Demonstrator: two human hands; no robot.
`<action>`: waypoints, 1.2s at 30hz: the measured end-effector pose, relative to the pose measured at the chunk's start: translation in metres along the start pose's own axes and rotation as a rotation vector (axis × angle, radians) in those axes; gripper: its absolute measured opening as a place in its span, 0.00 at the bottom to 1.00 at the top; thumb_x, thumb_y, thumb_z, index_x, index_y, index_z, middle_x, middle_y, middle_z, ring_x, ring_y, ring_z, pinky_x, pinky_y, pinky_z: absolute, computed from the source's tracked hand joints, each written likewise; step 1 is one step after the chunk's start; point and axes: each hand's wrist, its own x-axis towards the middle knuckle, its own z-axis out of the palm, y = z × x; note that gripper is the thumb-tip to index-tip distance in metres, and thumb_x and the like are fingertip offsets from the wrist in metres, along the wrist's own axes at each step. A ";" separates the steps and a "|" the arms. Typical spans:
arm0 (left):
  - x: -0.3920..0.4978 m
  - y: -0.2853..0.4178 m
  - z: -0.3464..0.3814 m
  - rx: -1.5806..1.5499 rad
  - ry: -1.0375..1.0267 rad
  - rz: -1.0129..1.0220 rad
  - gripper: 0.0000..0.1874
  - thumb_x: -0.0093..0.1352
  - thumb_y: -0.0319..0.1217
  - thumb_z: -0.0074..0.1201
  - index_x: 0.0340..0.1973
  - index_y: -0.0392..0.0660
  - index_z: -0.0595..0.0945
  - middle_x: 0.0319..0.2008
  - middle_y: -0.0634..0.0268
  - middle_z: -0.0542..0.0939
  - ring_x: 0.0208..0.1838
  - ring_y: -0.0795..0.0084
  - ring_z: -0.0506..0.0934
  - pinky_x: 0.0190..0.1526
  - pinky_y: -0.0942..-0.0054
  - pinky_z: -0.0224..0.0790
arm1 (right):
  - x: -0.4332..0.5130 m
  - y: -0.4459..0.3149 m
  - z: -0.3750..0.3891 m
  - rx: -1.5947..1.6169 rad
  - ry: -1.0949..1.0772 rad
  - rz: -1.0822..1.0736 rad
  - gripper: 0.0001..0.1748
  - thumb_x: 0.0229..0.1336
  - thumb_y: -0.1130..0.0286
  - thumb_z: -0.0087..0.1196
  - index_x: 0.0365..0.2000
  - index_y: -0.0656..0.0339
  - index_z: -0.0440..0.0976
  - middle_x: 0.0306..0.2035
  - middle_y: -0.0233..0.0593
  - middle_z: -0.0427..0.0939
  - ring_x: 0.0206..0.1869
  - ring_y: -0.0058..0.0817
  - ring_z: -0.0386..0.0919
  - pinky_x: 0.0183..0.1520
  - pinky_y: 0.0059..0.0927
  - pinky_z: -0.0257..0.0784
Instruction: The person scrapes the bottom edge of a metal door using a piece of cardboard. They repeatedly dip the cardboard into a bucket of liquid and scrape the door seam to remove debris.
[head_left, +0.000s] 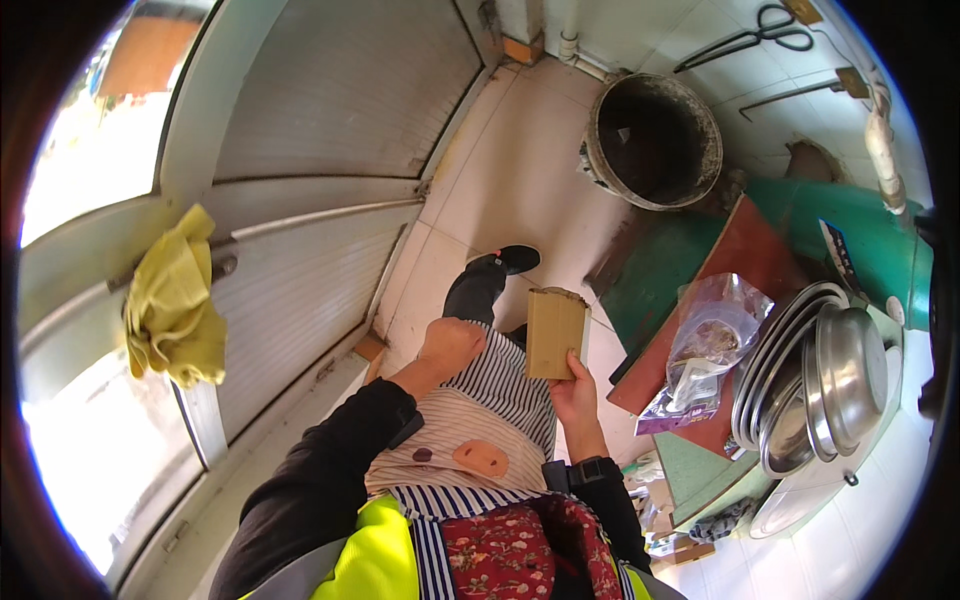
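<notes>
My right hand (577, 401) grips the lower edge of a flat piece of brown corrugated cardboard (558, 334), thumb on its face. The upper edge of the cardboard is ragged and looks dark. My left hand (454, 346) is curled into a fist in front of the striped apron (487, 405), apart from the cardboard. Its back faces me, and nothing shows sticking out of it. Beyond the hands, a leg in dark trousers ends in a black shoe (519, 259) on the tiled floor (499, 176).
On the right, stacked stainless steel basins (851, 379) and a clear plastic bag (712, 337) rest by a reddish-brown board (667, 375). A dirty bucket (600, 150) stands ahead; black tongs (720, 49) hang above. Yellow gloves (176, 300) hang on the door (315, 277) at left.
</notes>
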 end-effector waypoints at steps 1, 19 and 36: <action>-0.008 0.003 0.006 -0.028 0.021 -0.021 0.08 0.57 0.31 0.54 0.16 0.47 0.77 0.17 0.59 0.77 0.22 0.57 0.76 0.25 0.60 0.68 | 0.002 0.001 -0.006 -0.030 -0.017 -0.001 0.16 0.65 0.70 0.51 0.51 0.64 0.69 0.50 0.36 0.76 0.53 0.28 0.75 0.58 0.30 0.71; -0.184 0.005 0.042 -0.080 0.089 -0.432 0.13 0.61 0.35 0.55 0.15 0.46 0.77 0.15 0.59 0.76 0.21 0.58 0.76 0.25 0.59 0.68 | 0.022 0.032 -0.061 -0.137 -0.028 -0.028 0.13 0.62 0.75 0.52 0.47 0.67 0.72 0.47 0.41 0.78 0.50 0.32 0.77 0.55 0.32 0.75; -0.431 -0.063 0.056 0.055 0.080 -0.747 0.14 0.62 0.33 0.55 0.15 0.43 0.76 0.15 0.53 0.75 0.20 0.51 0.74 0.22 0.54 0.63 | -0.032 0.254 -0.041 -0.462 -0.130 0.162 0.17 0.63 0.71 0.52 0.51 0.63 0.68 0.47 0.40 0.76 0.46 0.33 0.78 0.41 0.38 0.81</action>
